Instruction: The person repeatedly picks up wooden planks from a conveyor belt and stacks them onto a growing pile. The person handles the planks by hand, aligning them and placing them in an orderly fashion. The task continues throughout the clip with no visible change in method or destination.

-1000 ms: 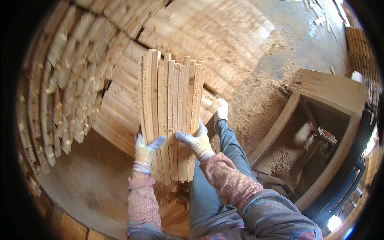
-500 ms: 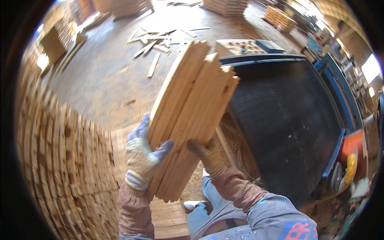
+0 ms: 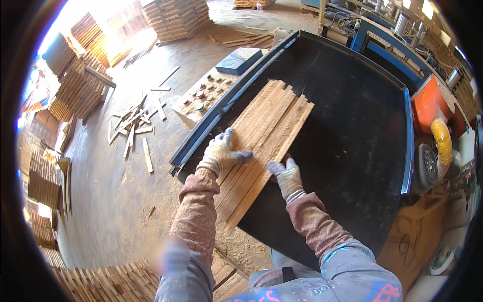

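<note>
A flat bundle of several wooden strips [image 3: 266, 128] lies slantwise on a black conveyor belt [image 3: 347, 136], its near end overhanging the belt's edge. My gloved left hand [image 3: 221, 152] grips the bundle's left side, thumb across the top. On the opposite side, my gloved right hand [image 3: 288, 178] holds the right edge, with its thumb against the wood and a finger stretched out beside it. The two hands press the strips together from both sides. Sawdust covers their upper faces, and the far ends are uneven.
Left of the belt stands a control panel [image 3: 204, 95] with several buttons and a blue box [image 3: 239, 61]. Loose strips [image 3: 132, 121] litter the floor. Stacked wood [image 3: 105, 279] is at lower left. An orange machine part [image 3: 430, 103] with a yellow hose [image 3: 441, 141] stands right.
Both hands have brought the bundle from above the floor, left of the conveyor, rightward and down onto the belt. The right hand has shifted to the bundle's edge. My view has turned.
</note>
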Available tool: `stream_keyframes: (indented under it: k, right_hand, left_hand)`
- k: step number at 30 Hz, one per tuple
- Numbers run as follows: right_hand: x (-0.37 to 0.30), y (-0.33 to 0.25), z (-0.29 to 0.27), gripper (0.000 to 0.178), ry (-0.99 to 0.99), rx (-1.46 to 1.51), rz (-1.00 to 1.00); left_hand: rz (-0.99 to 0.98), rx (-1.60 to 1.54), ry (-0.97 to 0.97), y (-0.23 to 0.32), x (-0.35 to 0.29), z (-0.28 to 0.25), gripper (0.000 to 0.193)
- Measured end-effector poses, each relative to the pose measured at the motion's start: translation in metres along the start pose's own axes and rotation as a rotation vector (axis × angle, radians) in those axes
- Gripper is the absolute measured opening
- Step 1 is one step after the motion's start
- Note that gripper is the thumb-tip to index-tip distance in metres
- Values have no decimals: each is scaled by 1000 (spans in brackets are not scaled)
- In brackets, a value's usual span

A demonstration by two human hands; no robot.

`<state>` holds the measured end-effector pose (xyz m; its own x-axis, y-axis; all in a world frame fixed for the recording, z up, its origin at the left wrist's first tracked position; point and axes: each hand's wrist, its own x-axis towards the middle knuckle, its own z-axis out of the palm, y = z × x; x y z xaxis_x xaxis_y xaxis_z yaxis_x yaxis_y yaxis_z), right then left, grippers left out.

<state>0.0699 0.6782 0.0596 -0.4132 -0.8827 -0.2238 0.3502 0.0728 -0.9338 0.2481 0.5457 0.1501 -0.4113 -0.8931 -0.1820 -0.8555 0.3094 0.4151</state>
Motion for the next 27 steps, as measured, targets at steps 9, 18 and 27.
stream_keyframes:
  k: [9,18,27]
  right_hand:
    - [49,-2,58,86,76,-320,-54]
    - [129,2,70,58,-256,-989,-235]
    - [66,-130,104,47,-144,-1205,-1656]
  left_hand:
    - [-93,54,56,-15,47,-16,118]
    - [286,-144,756,-45,-98,0,65]
    - [-1238,-224,-429,-80,-581,119,59]
